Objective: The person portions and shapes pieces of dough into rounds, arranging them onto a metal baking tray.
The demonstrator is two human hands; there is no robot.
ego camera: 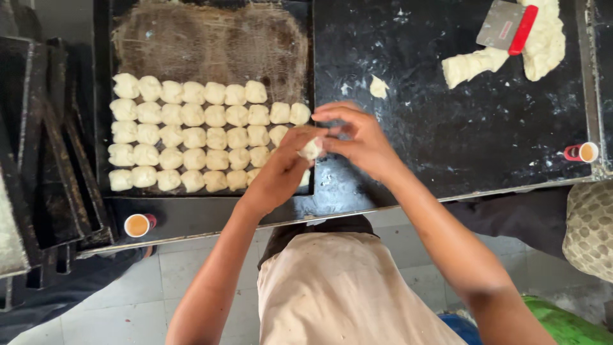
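Pale cream dough balls (191, 137) on a black tray (102, 96); the scraper (507, 27) is grey with a red handle; the apron (338, 294) is beige

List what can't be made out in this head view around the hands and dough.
- Dough piece: mostly covered by the left hand and right hand; shape unclear.
- Lowest dough balls near the tray edge: hidden behind the left hand.
- Dough mass: cut by the top edge, partly under the scraper.
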